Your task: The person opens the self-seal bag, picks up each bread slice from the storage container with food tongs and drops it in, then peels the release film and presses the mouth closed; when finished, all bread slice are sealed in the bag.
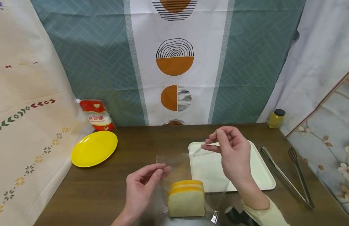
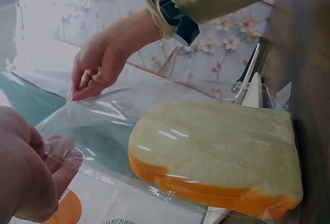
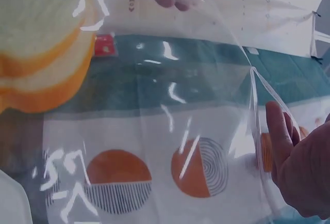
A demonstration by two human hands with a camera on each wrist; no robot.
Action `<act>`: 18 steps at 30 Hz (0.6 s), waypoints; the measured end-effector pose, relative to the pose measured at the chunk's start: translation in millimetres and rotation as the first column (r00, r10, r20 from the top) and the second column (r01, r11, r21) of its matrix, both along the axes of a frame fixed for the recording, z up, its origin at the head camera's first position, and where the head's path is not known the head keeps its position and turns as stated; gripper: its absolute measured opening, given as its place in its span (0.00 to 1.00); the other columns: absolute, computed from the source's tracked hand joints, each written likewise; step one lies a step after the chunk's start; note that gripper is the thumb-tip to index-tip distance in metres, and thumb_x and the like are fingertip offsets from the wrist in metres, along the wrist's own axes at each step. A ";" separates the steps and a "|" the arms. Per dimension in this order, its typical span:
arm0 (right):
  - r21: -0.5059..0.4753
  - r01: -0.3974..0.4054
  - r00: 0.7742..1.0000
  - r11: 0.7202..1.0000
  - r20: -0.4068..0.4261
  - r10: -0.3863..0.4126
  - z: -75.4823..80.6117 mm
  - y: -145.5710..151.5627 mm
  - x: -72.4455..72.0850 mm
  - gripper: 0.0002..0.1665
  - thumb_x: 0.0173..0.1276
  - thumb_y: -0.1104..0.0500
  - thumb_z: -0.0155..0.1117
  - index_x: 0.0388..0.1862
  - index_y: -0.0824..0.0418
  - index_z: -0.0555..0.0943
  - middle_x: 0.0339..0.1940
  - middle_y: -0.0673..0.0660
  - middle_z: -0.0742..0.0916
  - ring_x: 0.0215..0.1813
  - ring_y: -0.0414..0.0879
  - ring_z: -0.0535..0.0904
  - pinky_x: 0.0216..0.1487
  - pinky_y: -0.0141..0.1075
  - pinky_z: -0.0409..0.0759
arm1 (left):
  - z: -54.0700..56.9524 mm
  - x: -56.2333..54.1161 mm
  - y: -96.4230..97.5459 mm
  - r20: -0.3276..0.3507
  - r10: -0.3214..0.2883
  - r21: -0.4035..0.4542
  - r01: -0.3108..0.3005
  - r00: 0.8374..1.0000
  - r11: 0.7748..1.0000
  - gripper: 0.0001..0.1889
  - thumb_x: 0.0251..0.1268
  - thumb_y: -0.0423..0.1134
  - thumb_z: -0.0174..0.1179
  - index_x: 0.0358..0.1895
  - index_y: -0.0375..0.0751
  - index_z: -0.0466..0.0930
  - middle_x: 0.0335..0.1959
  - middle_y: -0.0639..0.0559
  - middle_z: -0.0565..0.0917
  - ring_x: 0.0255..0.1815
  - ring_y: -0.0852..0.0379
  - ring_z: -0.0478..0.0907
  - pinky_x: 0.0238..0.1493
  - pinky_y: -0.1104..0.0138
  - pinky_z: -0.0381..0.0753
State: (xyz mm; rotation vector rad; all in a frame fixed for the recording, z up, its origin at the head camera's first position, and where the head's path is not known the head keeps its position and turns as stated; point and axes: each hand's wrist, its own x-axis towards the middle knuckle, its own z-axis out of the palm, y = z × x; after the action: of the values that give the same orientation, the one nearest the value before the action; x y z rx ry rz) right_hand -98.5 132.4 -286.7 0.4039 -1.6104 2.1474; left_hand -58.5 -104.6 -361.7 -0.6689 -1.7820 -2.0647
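The left hand (image 1: 144, 185) and right hand (image 1: 233, 153) each pinch the bag (image 1: 177, 168); the bread (image 1: 187, 202) is inside, lower than the fingers. Only the head view shows the plate (image 1: 93, 149) and jar (image 1: 275, 120).

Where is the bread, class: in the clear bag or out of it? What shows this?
In: the left-wrist view shows the clear bag covering the bread, its film glinting over it.
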 end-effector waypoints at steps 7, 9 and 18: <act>-0.118 0.031 0.998 0.993 0.054 -0.025 4.0 18.9 -1.7 0.07 0.75 0.67 0.59 0.40 0.73 0.75 0.30 0.61 0.83 0.32 0.49 0.85 0.36 0.51 0.85 | -2.3 1.8 -2.8 -0.003 0.007 0.019 -0.007 1.000 1.000 0.12 0.66 0.16 0.55 0.49 0.25 0.83 0.40 0.36 0.88 0.39 0.46 0.88 0.41 0.56 0.85; -0.128 0.048 0.997 0.991 0.069 -0.039 4.3 25.1 -2.7 0.08 0.74 0.66 0.60 0.41 0.73 0.75 0.31 0.60 0.83 0.32 0.49 0.85 0.36 0.50 0.85 | -2.1 2.4 -3.6 0.006 0.010 0.017 -0.010 1.000 1.000 0.12 0.66 0.16 0.56 0.49 0.25 0.83 0.40 0.36 0.88 0.38 0.46 0.88 0.41 0.56 0.85; -0.234 0.091 0.992 0.968 0.112 -0.067 1.5 58.7 -12.5 0.11 0.72 0.63 0.63 0.41 0.72 0.75 0.33 0.61 0.83 0.34 0.50 0.84 0.36 0.45 0.85 | 0.3 1.1 -5.6 0.030 -0.015 0.011 0.015 0.999 1.000 0.10 0.67 0.18 0.56 0.48 0.20 0.81 0.40 0.34 0.87 0.39 0.38 0.86 0.40 0.52 0.84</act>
State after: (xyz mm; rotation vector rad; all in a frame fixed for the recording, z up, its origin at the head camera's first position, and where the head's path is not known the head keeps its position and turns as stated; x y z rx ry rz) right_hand -111.0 191.2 -285.1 0.1533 -1.3722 2.2978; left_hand -57.4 -110.2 -361.3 -0.6532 -1.7867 -2.1033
